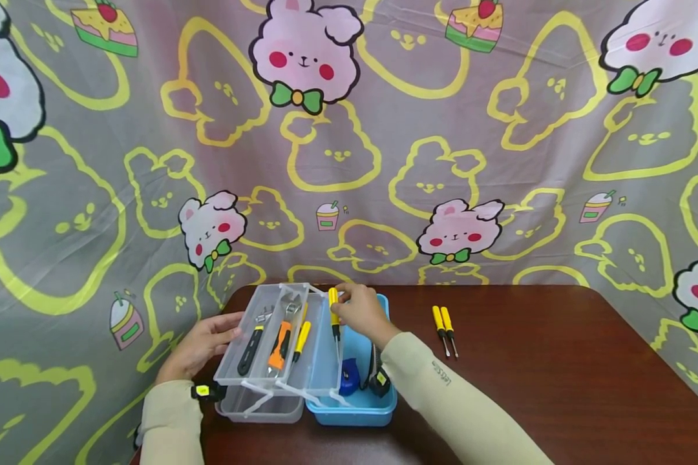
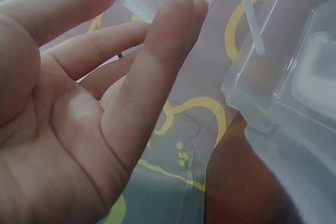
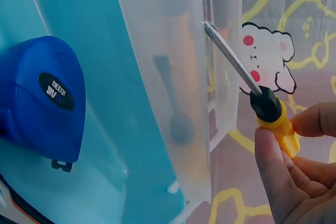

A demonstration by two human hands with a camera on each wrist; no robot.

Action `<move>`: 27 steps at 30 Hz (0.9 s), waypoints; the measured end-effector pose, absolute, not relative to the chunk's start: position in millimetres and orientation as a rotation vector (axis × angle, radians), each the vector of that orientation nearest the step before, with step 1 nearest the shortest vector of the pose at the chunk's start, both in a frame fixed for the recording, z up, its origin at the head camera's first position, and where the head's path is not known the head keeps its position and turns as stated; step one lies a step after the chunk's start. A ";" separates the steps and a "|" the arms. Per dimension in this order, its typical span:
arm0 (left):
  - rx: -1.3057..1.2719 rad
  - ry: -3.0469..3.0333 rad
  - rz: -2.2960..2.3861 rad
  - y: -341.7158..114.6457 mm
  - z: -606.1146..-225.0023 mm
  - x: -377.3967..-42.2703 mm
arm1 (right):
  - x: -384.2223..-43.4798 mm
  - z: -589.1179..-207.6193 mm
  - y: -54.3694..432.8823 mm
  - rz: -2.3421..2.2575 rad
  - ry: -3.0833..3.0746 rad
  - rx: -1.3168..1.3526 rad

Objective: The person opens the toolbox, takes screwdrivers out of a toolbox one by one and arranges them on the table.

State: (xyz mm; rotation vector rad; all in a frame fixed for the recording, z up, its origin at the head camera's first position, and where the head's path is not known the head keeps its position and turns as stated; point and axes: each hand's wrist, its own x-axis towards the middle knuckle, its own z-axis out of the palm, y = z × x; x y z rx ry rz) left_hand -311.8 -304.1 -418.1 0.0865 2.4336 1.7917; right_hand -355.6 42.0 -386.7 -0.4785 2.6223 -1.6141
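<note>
My right hand [image 1: 360, 313] pinches a yellow-handled screwdriver [image 3: 270, 106] by its handle, over the tool box. Its shaft points down in the head view; in the right wrist view the tip overlaps the edge of the clear upper tray [image 3: 163, 77]. At the tray's left side, my left hand [image 1: 200, 342] touches the clear plastic with extended fingers [image 2: 157, 51]. In that tray lie a black-handled adjustable wrench [image 1: 251, 352], an orange-handled tool [image 1: 280, 345] and another yellow screwdriver [image 1: 302, 339]. A blue tape measure [image 3: 47, 98] sits in the blue base [image 1: 351, 416].
Two yellow screwdrivers [image 1: 443, 323] lie side by side on the brown table [image 1: 529, 374], right of the box. White hinge arms [image 1: 293, 391] join the tray to the box. A patterned curtain [image 1: 384, 142] hangs behind and along the left.
</note>
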 end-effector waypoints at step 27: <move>0.075 2.445 1.774 -305.6 -419.0 -313.8 | -366.6 -371.9 68.8 -1.608 2.698 -0.469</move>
